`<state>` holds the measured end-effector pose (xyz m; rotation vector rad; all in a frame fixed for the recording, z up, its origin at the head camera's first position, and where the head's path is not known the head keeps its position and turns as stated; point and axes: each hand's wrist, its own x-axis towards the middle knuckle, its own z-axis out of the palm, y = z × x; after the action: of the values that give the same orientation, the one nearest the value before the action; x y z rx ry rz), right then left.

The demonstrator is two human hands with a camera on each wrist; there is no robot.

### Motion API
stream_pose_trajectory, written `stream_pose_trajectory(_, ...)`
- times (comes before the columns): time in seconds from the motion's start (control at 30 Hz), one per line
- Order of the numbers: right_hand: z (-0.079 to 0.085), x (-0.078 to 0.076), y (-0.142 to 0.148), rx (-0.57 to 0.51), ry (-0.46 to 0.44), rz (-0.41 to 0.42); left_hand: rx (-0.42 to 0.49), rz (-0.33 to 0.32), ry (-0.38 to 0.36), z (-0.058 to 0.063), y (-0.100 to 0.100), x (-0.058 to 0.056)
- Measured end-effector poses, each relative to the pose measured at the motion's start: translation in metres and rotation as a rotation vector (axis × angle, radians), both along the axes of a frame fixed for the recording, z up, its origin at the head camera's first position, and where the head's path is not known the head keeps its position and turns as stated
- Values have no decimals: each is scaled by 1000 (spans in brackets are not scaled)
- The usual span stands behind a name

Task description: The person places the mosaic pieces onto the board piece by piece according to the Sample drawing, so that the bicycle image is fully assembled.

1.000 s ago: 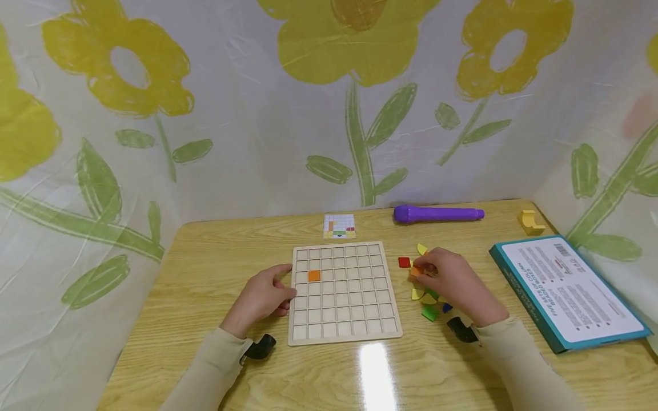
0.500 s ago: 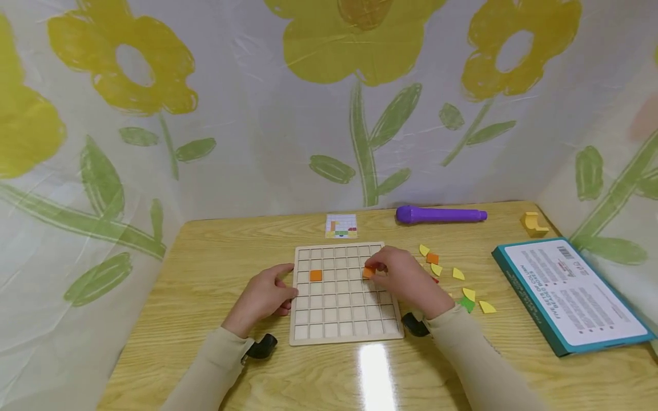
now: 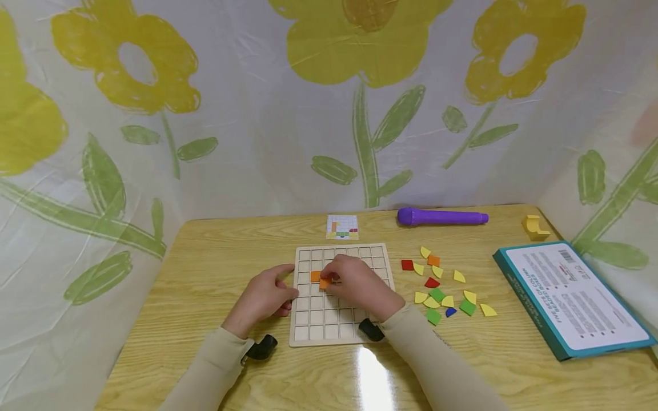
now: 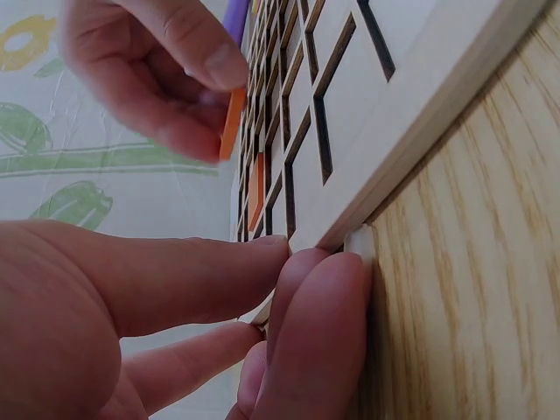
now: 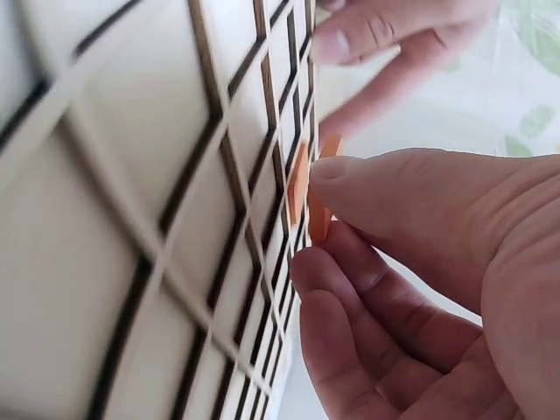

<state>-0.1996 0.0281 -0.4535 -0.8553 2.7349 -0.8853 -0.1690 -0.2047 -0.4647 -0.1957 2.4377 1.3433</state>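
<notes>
Item: orange tile (image 3: 324, 283), flat, square. Location: above gridded board (image 3: 316, 317), just beside second orange tile (image 3: 315, 276) lying in cell. Right hand (image 3: 357, 281): thumb and fingers pinching tile near edges; remaining fingers curled beneath. Left hand (image 3: 264, 294): fingers loosely spread, tips touching board's left edge. Handling, as we judge: light, stiff, probably smooth wood or plastic, slippery if pinched off-centre; not fragile. Best hold, we suggest: opposite edges, underside free. Board: light, stiff, likely to slide on tabletop (image 3: 231, 251); hold by rim.
</notes>
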Motion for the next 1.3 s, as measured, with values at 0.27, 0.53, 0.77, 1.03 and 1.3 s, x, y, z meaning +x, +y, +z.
stream_pose_trajectory(0.27,-9,2,-14,33,71,71,4,1,3,0,1,2)
stream_pose_trajectory(0.53,-10,2,-18,67,120,77,1,4,5,2,-1,2)
stream_pose_trajectory(0.77,-12,3,-20,70,138,74,8,5,2,1,-2,1)
stream_pose_trajectory(1.03,-11,5,-21,69,129,61,-13,-3,4,0,-1,0)
stream_pose_trajectory(1.3,-12,4,-21,82,125,62,-26,-12,8,-1,-1,-1)
